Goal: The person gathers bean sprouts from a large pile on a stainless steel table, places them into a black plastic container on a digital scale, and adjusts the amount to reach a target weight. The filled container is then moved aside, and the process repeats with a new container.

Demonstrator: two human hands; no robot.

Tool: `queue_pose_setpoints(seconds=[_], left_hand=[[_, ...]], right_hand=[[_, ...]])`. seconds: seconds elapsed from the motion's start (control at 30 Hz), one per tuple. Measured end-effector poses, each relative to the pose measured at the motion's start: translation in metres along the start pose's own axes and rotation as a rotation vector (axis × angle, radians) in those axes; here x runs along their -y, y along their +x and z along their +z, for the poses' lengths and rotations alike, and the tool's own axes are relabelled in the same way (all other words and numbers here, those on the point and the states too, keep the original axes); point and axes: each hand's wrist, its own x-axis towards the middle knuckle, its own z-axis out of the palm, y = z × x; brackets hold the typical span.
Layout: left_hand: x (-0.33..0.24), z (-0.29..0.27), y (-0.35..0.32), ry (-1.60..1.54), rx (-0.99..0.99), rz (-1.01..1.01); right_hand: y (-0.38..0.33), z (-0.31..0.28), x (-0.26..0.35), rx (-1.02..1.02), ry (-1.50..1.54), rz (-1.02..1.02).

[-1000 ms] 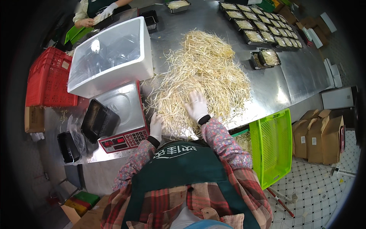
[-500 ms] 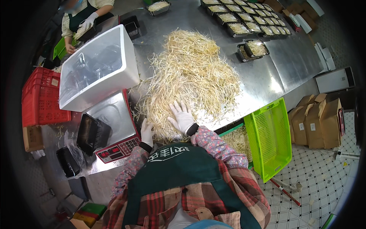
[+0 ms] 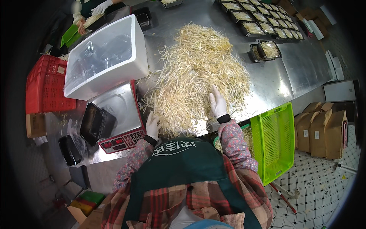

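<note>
A big heap of pale bean sprouts [image 3: 198, 72] lies on a steel table [image 3: 289, 72]. My right hand [image 3: 218, 102], in a white glove, rests flat on the near right side of the heap with fingers spread. My left hand [image 3: 152, 126], also in a white glove, presses against the heap's near left edge, beside a red-trimmed scale [image 3: 120, 118]. Neither hand visibly grips anything. An empty black tray [image 3: 92, 123] leans on the scale's left side.
A white foam box [image 3: 106, 57] with clear trays stands behind the scale. Filled black trays [image 3: 263, 23] line the far right of the table. A red crate [image 3: 44, 84] sits left, a green crate [image 3: 274, 141] right. Another person's gloved hands [image 3: 93, 11] work at the far left.
My right hand has slid to the right across the heap's near side. My left hand stays at the heap's edge by the scale. The view has shifted a little.
</note>
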Motion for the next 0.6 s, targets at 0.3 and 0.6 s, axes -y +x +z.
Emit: queue_pose_setpoints(seconds=[0.3, 0.6], left_hand=[[-0.001, 0.002, -0.001, 0.004, -0.025, -0.009], [0.000, 0.004, 0.000, 0.007, -0.041, 0.004]], right_hand=[[-0.010, 0.013, -0.017, -0.082, 0.190, -0.001], [0.002, -0.004, 0.027, 0.235, 0.056, 0.005]])
